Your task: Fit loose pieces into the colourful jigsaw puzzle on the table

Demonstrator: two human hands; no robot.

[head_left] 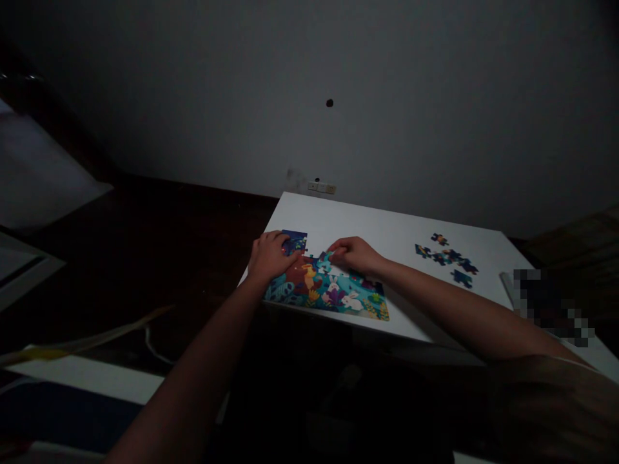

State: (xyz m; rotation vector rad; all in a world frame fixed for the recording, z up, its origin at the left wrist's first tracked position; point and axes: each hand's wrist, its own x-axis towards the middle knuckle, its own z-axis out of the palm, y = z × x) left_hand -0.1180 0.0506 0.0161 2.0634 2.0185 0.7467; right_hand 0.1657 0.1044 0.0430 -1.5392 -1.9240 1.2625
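Both hands (309, 256) cover part of the puzzle (329, 287); a pixelated patch (551, 306) hides something.

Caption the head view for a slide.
Both hands, left and right, press on a half-built puzzle on a white table; loose pieces lie apart.

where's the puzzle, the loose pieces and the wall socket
puzzle (333, 293): head view, on the white rabbits
loose pieces (447, 256): head view, middle of the cluster
wall socket (322, 187): head view, middle of the plate

dim, underexposed, dark murky edges
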